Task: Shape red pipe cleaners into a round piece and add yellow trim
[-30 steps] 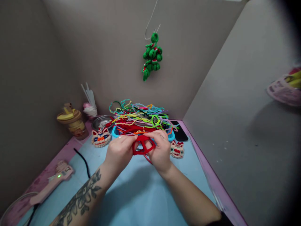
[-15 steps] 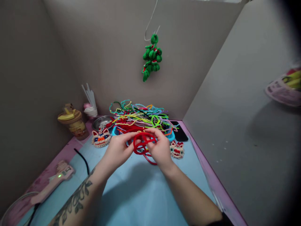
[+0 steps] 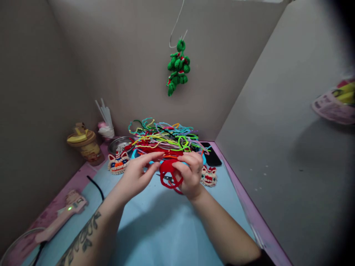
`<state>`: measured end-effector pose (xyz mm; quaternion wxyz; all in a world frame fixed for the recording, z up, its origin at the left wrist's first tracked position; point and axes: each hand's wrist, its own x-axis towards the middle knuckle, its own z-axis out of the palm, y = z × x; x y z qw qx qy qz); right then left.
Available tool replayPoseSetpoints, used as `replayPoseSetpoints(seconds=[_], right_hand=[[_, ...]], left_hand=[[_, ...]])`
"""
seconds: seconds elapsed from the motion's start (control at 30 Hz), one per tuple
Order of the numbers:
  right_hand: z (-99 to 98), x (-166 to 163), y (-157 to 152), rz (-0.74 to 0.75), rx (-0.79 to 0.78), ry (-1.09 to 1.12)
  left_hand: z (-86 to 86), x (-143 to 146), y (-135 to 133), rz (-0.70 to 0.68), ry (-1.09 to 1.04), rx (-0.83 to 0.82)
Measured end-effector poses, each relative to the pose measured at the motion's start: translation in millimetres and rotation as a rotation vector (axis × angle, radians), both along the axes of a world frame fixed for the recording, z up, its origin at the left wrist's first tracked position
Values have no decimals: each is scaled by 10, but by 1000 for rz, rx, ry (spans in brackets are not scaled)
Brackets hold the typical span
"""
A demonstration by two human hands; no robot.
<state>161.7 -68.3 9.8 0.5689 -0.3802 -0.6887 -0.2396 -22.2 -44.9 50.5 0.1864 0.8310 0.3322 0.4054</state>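
Bent red pipe cleaner [image 3: 168, 166], shaped into a rounded piece with open loops, is gripped in my right hand [image 3: 190, 171], between thumb and curled fingers. Just left of it my left hand [image 3: 142, 171] is open, thumb and fingers apart, fingertips close to the red piece. Beneath the piece, a metal tool with pointed tips [image 3: 168, 178] partly shows through the loops. Right behind both hands stands a blue tray [image 3: 135, 153] heaped with colourful pipe cleaners [image 3: 166, 138].
Two animal-face pieces [image 3: 118, 163] [image 3: 208, 176] lie on the blue mat [image 3: 155, 229]. A glue gun [image 3: 62, 220] with a green light and a black stem [image 3: 95, 186] are at left. Behind stand a cup [image 3: 87, 146], metal bowl [image 3: 121, 144] and phone [image 3: 213, 157].
My left hand has let go of the red pipe cleaner and opened slightly to its left. In my right hand the piece has turned, its solid top now showing.
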Motion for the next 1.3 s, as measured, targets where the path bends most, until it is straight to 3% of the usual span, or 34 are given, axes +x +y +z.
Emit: replayPoseSetpoints(seconds=[0.13, 0.27, 0.4, 0.5, 0.6, 0.67, 0.73, 0.9, 1.03, 1.1, 1.2, 1.3], right_hand=[[-70, 33, 10, -12, 125, -30], [-140, 21, 52, 15, 181, -31], [-174, -20, 136, 125, 97, 164], [-143, -59, 189, 291, -237, 548], [-62, -84, 200, 705, -728, 938], [2, -93, 182, 985, -938, 1061], [56, -99, 157, 1125, -1044, 1109], [90, -89, 156, 1147, -1091, 1259], [59, -63, 209, 1189, -1055, 1342], [45, -59, 231, 1218, -1039, 1359], [26, -70, 248, 1254, -1019, 1353], [4, -94, 256, 1234, -1030, 1302]], left_hand=[[55, 13, -61, -210, -37, -160], [36, 49, -89, -207, -48, -169], [-8, 27, -58, -164, -99, -27], [-41, -3, -6, -52, -139, 190], [-72, -15, 49, 15, -135, 354], [-91, -12, 76, 25, -102, 399], [-105, -9, 93, 20, -55, 397], [-68, -33, 86, -11, -31, 293], [5, -15, 11, 147, -149, 257], [15, 41, -34, 240, -203, 63], [-23, 169, -71, 150, -322, -267], [-103, 279, -59, 110, -556, -450]])
